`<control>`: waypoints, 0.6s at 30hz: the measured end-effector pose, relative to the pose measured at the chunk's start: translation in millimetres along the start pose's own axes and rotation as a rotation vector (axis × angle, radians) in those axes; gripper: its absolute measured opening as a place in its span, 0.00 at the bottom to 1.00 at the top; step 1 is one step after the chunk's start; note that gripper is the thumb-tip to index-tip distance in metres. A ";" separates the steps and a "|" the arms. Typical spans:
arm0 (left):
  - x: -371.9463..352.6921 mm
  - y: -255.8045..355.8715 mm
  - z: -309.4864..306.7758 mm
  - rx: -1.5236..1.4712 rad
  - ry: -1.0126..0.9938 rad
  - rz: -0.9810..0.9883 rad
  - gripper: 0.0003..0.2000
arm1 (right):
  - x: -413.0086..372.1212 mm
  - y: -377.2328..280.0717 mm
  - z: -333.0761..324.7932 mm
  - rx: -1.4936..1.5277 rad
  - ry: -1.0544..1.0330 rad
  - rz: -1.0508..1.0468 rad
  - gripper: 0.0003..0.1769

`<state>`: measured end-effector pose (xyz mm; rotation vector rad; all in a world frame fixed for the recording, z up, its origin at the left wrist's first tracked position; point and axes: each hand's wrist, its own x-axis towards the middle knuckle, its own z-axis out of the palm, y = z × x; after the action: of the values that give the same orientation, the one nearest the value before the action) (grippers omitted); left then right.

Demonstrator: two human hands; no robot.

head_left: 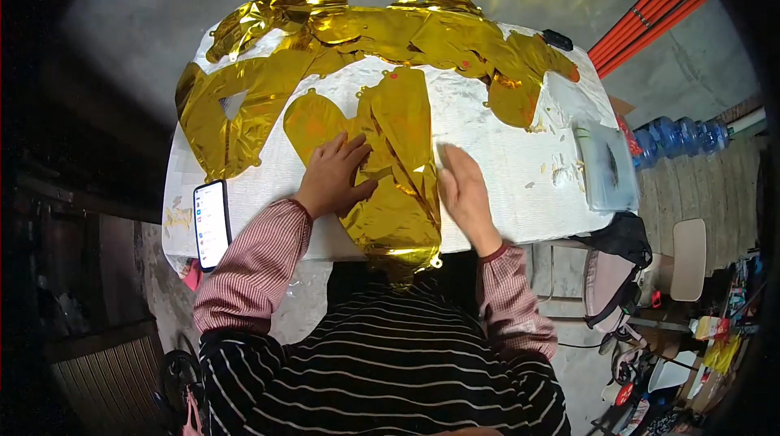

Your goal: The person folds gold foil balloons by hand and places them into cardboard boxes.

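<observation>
Resting on the gold foil piece [398,192], there's the left hand [333,176], and from the head view that foil runs from mid-desk down to six o'clock, its lower end drooping past the near edge of the desk [520,184]. Creases cross its middle, so I'd call this the smoothing or straightening step. What the next move calls for, to my eye, is a flat palm, light pressure and something steadying the far side, because thin foil like this should slip and wrinkle easily.

Now the poses! Left forearm in from seven o'clock, palm down, fingers spread towards one o'clock, thumb apart; no grip that I can make out. The right hand [465,196] comes in from five o'clock, turned on its edge, fingers close together and pointing towards eleven, nothing visible in its grasp. It's right beside the foil's three-o'clock edge; whether it touches, I can't tell.

Round the dial: more gold foil [382,28] sweeps from nine o'clock over to two, a phone [211,225] lies lit at eight, and a clear plastic container [608,168] sits at three.
</observation>
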<state>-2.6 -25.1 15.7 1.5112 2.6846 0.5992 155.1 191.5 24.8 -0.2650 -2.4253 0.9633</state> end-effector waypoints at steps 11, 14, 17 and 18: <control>2.9 3.0 -1.5 0.057 -0.039 -0.015 0.33 | 35.0 28.2 17.4 -0.423 -0.366 -0.144 0.33; 2.9 5.9 -3.5 0.043 -0.045 -0.025 0.33 | 58.2 36.0 29.9 -0.520 -0.377 -0.119 0.34; 2.3 6.5 -3.7 0.051 -0.067 -0.047 0.32 | 72.5 38.1 39.7 -0.510 -0.349 -0.080 0.34; 2.3 4.4 -0.8 0.050 -0.064 -0.043 0.32 | 75.2 38.5 41.8 -0.509 -0.344 -0.082 0.34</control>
<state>-0.4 -21.4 18.3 1.4528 2.6962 0.4762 68.9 221.9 2.0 -0.1823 -2.9481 0.3599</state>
